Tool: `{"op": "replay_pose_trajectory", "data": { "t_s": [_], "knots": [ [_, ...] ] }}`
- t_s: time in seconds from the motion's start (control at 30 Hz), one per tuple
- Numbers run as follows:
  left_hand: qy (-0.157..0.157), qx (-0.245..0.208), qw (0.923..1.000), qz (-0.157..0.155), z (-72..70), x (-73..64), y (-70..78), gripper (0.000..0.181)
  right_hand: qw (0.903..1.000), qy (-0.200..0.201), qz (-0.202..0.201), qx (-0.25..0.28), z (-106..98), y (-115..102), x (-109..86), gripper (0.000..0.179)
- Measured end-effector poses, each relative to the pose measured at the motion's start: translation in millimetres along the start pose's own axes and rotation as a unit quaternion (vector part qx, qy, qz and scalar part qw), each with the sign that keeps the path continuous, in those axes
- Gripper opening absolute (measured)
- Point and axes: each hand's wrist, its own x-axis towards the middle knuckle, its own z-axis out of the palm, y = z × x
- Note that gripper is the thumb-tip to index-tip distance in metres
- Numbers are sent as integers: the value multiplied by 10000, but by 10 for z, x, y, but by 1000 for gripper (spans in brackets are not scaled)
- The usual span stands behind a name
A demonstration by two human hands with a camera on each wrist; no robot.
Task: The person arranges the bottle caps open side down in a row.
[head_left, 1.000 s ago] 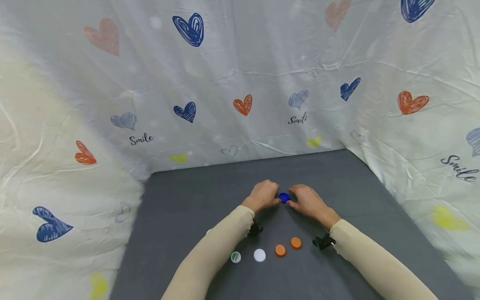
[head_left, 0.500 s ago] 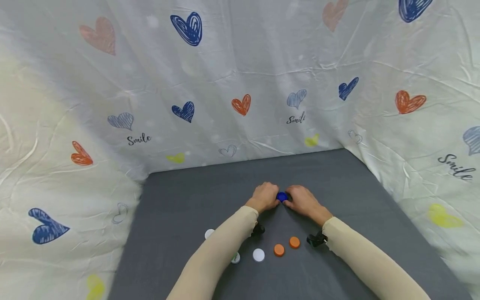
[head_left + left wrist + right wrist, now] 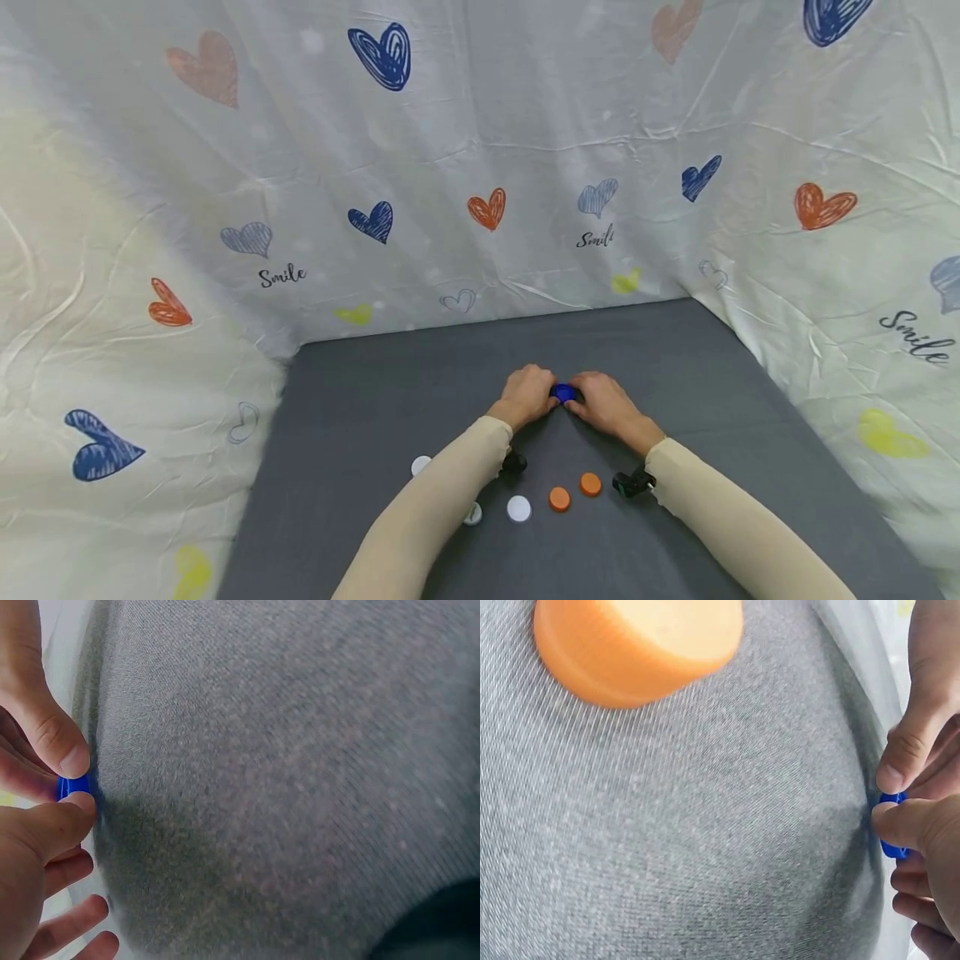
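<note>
A small blue bottle cap (image 3: pixel 564 393) lies toward the far part of the grey table, between the two hands. From its left side, my left hand (image 3: pixel 528 392) pinches it; the thumb is at the near side of the cap. My right hand (image 3: pixel 604 402) pinches the same cap from the right. In the left wrist view, both thumbs meet at the blue cap (image 3: pixel 73 785), which is partly covered. The right wrist view shows the blue cap (image 3: pixel 894 849) behind the right thumb, and its far side is hidden by fingers.
Nearer the body lie two orange caps (image 3: pixel 559 499) and a white cap (image 3: pixel 519 509). Another white cap (image 3: pixel 420 465) and a white cap with a marking (image 3: pixel 473 514) are partly behind the left sleeve. A heart-printed cloth (image 3: pixel 420 167) surrounds the table (image 3: pixel 375 400).
My right hand has moved slightly left and closed in on the blue cap, and the left hand has come up against it. Over the last half second there is little movement.
</note>
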Motion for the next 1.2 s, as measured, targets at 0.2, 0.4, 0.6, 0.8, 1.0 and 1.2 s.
{"op": "replay_pose_trajectory", "data": {
  "t_s": [0.2,0.4,0.6,0.8,1.0,1.2],
  "knots": [
    [236,-69,9995,182,-62,-103,-57,19,9997,174,-93,150,-49,-56,-17,33],
    [563,-108,9978,321,-189,-244,-114,28,9986,394,-260,257,-140,-154,-26,35],
    [895,-50,9950,438,-362,-439,-167,32,9964,606,-468,356,-265,-304,-47,39],
    [1344,8,9888,651,-520,-657,-235,32,9928,802,-740,485,-385,-483,-62,40],
    [1697,-99,9826,749,-679,-859,-303,30,9851,1155,-1064,694,-475,-650,-66,42],
    [1847,-336,9797,698,-835,-1087,-366,30,9732,1502,-1434,989,-543,-817,-68,44]
  ]
}}
